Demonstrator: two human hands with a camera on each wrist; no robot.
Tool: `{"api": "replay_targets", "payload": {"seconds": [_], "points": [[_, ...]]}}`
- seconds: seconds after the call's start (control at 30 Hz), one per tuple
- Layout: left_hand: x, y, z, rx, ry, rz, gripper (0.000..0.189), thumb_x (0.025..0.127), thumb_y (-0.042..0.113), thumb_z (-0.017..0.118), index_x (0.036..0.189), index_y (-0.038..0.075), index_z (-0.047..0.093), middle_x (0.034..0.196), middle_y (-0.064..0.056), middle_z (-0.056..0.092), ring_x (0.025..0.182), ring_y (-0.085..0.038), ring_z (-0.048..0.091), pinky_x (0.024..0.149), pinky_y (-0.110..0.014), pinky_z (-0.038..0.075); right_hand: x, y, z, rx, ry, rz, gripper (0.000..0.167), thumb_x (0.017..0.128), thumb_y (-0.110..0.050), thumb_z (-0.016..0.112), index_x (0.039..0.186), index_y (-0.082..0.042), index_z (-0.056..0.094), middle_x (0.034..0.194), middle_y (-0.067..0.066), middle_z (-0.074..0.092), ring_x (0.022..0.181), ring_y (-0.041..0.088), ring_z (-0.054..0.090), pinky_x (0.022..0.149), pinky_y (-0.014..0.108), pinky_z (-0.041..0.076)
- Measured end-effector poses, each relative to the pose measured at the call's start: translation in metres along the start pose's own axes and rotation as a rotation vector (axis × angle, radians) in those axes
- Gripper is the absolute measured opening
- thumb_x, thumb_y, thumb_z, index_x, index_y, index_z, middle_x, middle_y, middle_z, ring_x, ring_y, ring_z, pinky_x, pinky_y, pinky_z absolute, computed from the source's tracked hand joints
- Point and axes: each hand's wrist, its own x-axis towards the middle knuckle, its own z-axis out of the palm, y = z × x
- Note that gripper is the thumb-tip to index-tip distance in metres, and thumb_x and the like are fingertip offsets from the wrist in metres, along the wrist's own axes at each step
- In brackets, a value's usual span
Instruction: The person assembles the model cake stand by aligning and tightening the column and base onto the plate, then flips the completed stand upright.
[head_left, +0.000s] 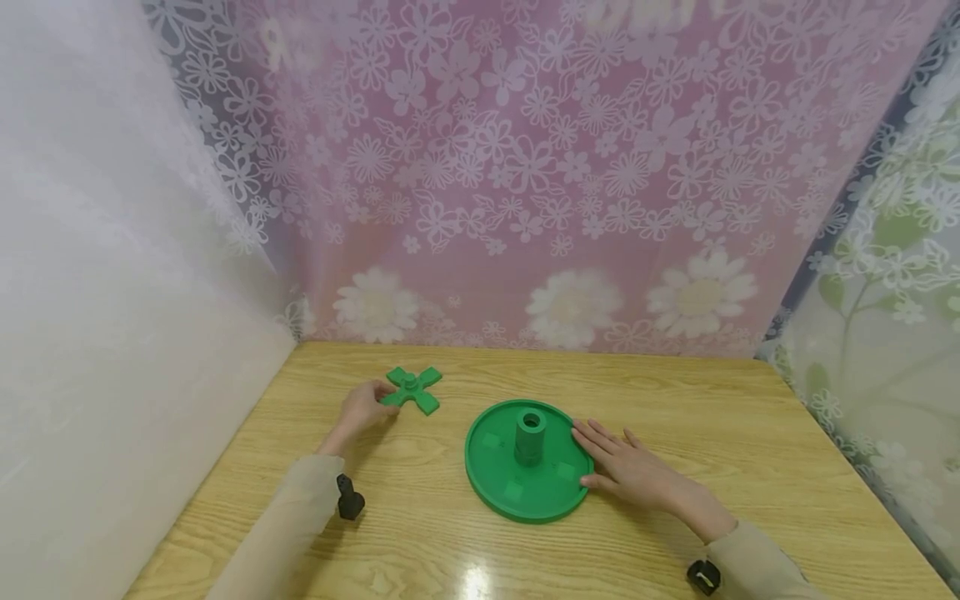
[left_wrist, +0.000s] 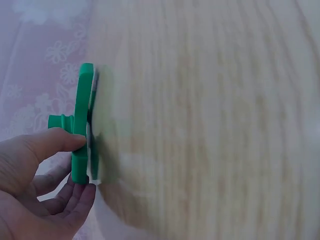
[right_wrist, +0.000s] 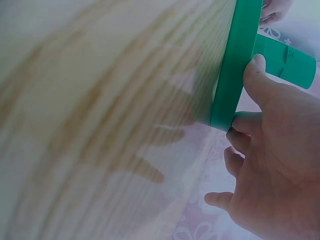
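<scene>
One green cross-shaped piece (head_left: 411,385) with a short central stub is noted toward the far left part of the wood-grained table (head_left: 420,533). The near-left arm of this piece is pinched between the thumb and fingers of the left hand (head_left: 363,410); whether the piece is fully borne by the table cannot be established. A round green tray (head_left: 491,492) with a raised rim is placed flat on the table, to the right of the cross-shaped piece and nearer to the wearer, the two being set apart. At its middle an upright hollow post (head_left: 529,437) is fitted, and small square patches are observed on the tray floor. The tray's right edge is touched by the right hand (head_left: 637,475), whose fingers are extended and spread, with no clenched grasp seen. Both forearms are covered by beige sleeves (head_left: 281,521), and a black device (head_left: 349,500) is carried near the left wrist. The table is backed by a pink flowered curtain (head_left: 487,167).
</scene>
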Motion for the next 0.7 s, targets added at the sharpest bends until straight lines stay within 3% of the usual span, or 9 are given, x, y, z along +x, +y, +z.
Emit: {"api": "replay_targets", "payload": {"seconds": [0.13,0.3,0.53,0.7], "points": [[0.001,0.006,-0.005,-0.037,-0.009,-0.023,0.032,0.092,0.009,0.071,0.121,-0.004,0.066,0.122,-0.025,0.066,0.111,-0.04,0.062,0.09,-0.05,0.056,0.0,-0.001,-0.001,0.006,0.0,-0.001,0.077,0.102,-0.049,0.055,0.159,-0.003,0.031,0.165,0.016,0.027,0.151,0.039,0.024,0.113,0.077,0.02],[0.001,0.009,-0.014,-0.152,-0.062,-0.081,0.039,0.094,0.016,0.069,0.129,-0.001,0.063,0.138,-0.03,0.055,0.126,-0.046,0.053,0.098,-0.053,0.053,0.0,-0.001,-0.001,0.015,0.0,-0.005,0.076,0.102,-0.048,0.055,0.159,-0.003,0.031,0.165,0.016,0.026,0.15,0.04,0.025,0.113,0.077,0.02],[0.0,0.013,-0.02,-0.36,-0.144,-0.162,0.047,0.101,0.022,0.065,0.138,-0.005,0.057,0.138,-0.03,0.054,0.114,-0.039,0.062,0.097,-0.044,0.056,0.0,0.0,-0.001,0.016,-0.003,-0.008,0.076,0.103,-0.048,0.054,0.159,-0.002,0.03,0.165,0.016,0.026,0.15,0.04,0.024,0.113,0.077,0.02],[-0.001,0.018,-0.02,-0.391,-0.138,-0.203,0.046,0.102,0.014,0.062,0.14,-0.01,0.053,0.14,-0.03,0.053,0.119,-0.041,0.059,0.105,-0.049,0.051,0.0,0.0,0.0,0.016,0.003,-0.007,0.076,0.102,-0.048,0.054,0.159,-0.002,0.031,0.165,0.016,0.027,0.15,0.04,0.025,0.113,0.077,0.02]]}}
